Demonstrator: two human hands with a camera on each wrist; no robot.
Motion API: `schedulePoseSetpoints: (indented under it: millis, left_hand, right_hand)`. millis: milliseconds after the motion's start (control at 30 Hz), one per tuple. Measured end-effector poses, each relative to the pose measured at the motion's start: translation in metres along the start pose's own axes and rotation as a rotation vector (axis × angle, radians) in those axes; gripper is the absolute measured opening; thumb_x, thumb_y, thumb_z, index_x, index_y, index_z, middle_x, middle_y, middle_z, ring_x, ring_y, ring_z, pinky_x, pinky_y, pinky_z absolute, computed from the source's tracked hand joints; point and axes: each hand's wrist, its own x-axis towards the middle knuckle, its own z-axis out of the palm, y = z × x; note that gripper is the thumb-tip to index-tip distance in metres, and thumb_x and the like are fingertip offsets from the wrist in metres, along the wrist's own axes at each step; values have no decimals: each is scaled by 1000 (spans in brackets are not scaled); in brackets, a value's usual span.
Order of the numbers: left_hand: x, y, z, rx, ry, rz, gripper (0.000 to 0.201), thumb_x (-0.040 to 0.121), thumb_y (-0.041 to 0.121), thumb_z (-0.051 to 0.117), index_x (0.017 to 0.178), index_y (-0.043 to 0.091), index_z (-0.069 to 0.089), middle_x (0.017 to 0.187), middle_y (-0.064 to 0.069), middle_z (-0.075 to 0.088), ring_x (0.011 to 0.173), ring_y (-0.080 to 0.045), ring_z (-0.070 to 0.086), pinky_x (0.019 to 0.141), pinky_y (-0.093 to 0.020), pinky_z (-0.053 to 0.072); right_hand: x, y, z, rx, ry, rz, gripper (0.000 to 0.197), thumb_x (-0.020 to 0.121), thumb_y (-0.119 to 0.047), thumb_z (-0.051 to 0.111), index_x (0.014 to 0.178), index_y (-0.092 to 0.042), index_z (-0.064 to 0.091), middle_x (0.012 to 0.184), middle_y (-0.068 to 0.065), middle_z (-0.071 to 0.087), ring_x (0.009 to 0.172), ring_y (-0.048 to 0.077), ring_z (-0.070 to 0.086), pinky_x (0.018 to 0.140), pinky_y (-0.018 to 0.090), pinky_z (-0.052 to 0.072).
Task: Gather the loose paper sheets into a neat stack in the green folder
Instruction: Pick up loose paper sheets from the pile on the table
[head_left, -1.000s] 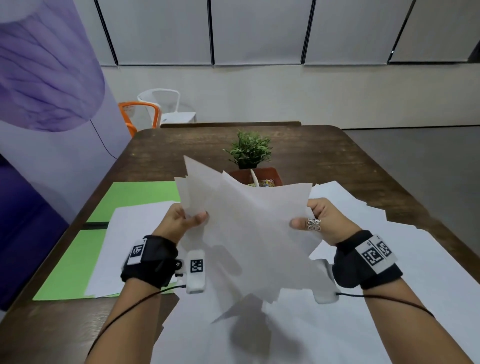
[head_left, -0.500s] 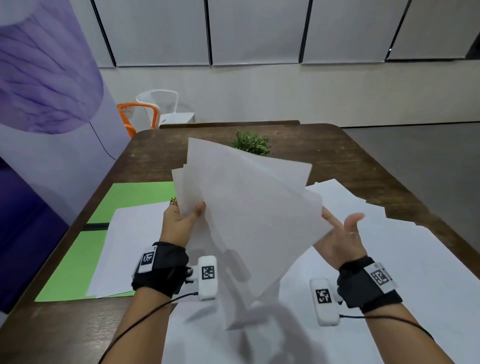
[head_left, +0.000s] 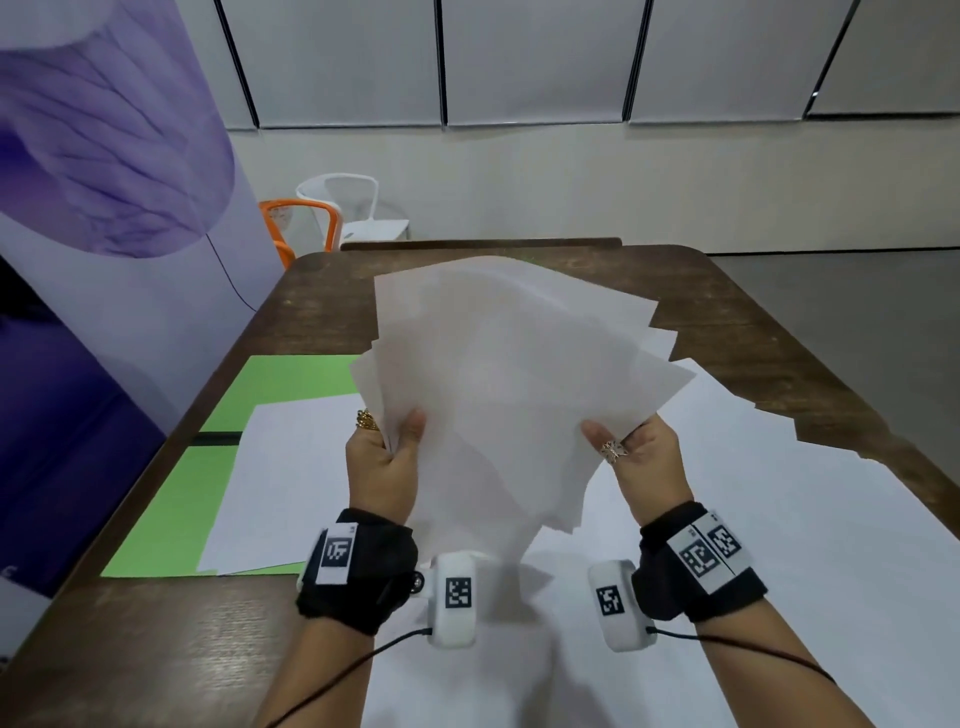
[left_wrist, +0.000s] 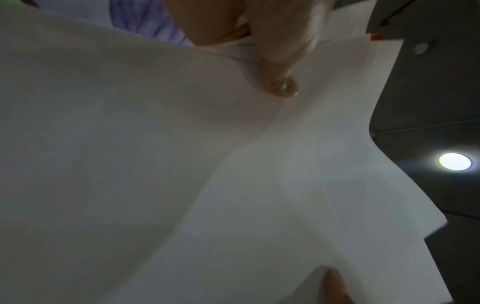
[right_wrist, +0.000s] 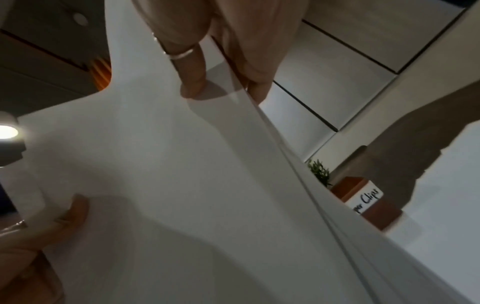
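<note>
A fanned bundle of white paper sheets (head_left: 514, 395) is held upright above the table. My left hand (head_left: 387, 457) pinches its lower left edge, thumb in front and fingers behind; the thumb (left_wrist: 279, 82) presses on the paper (left_wrist: 182, 164). My right hand (head_left: 631, 452) grips the lower right edge, thumb on the sheets (right_wrist: 168, 164) and fingers (right_wrist: 257, 82) behind. The open green folder (head_left: 171, 509) lies flat at the left with white sheets (head_left: 291, 467) on it. More loose sheets (head_left: 779, 519) cover the table below and to the right.
The brown wooden table (head_left: 753, 322) ends at a far edge, with white and orange chairs (head_left: 332, 213) beyond. A purple banner (head_left: 104, 208) stands along the left. A small plant (right_wrist: 319, 172) and an orange box labelled clips (right_wrist: 363, 199) sit behind the held sheets.
The right hand, open and off the bundle half a second ago, has taken hold of its right edge again. The bundle has risen and now hides the plant.
</note>
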Motion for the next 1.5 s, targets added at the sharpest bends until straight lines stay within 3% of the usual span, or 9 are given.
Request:
schedulePoseSetpoints:
  millis: [200, 400, 533, 733, 900, 1100, 1200, 1367, 1500]
  left_hand:
    - [-4, 27, -5, 134, 50, 241, 35, 85, 17, 57, 104, -12, 58, 97, -7, 61, 82, 5, 54, 75, 4, 34]
    - [2, 48, 1, 140, 124, 362, 54, 89, 27, 58, 87, -27, 53, 77, -35, 60, 68, -41, 58, 65, -22, 44]
    - [-3, 20, -5, 87, 57, 179, 53, 77, 39, 69, 106, -5, 60, 92, -3, 68, 83, 3, 63, 73, -8, 44]
    - [-20, -12, -6, 233, 44, 144, 34, 84, 26, 51, 100, -3, 60, 85, -2, 58, 81, -22, 58, 68, -5, 35]
    - [-10, -15, -9, 109, 54, 58, 47, 77, 32, 66, 116, 9, 50, 102, 27, 52, 91, 8, 56, 79, -7, 43]
    - [-4, -36, -6, 86, 66, -103, 31, 89, 25, 59, 108, 0, 59, 101, -7, 62, 98, -21, 60, 85, -18, 47]
    - [1, -10, 2, 47, 63, -16, 8, 91, 11, 57, 97, 15, 59, 88, 1, 60, 79, -1, 59, 68, -11, 43]
    - [1, -12, -12, -14, -89, 54, 42, 78, 23, 67, 110, 37, 45, 102, -4, 60, 84, -6, 61, 75, -20, 52]
    - [-15, -33, -9, 80, -33, -52, 37, 79, 38, 56, 109, 16, 48, 98, -6, 60, 93, -26, 61, 83, -37, 51]
  right_hand:
    - [0, -31, 15, 22, 3, -192, 31, 86, 6, 56, 96, -22, 54, 84, -24, 70, 84, -6, 65, 74, 10, 48]
    - [10, -42, 27, 75, 15, -266, 34, 86, 3, 58, 106, -23, 50, 94, -24, 69, 94, -3, 64, 81, 13, 48]
    - [8, -16, 15, 25, -72, -139, 62, 74, 0, 72, 118, -31, 41, 115, -11, 61, 113, 9, 59, 95, 28, 49]
    - [-9, 22, 22, -66, -2, 106, 34, 81, 2, 66, 108, -14, 53, 100, 0, 65, 80, -6, 61, 83, 24, 53]
    - [-3, 15, 20, -39, -13, 32, 35, 80, -1, 68, 103, -24, 54, 96, -10, 65, 81, -7, 64, 70, 11, 52]
    - [1, 28, 14, -80, -57, 142, 41, 76, 2, 71, 105, -21, 56, 102, -3, 65, 96, 13, 63, 88, 32, 53]
    - [7, 18, 20, 1, -28, 102, 34, 79, 7, 66, 96, -22, 58, 96, -1, 67, 80, 1, 67, 75, 19, 55]
    - [9, 19, 11, 73, -47, 135, 40, 73, 9, 69, 103, -16, 58, 99, 0, 68, 89, 12, 66, 83, 27, 56]
    - [2, 41, 14, -85, -77, 255, 27, 78, 0, 69, 101, -10, 58, 102, 9, 66, 84, 12, 63, 87, 35, 52]
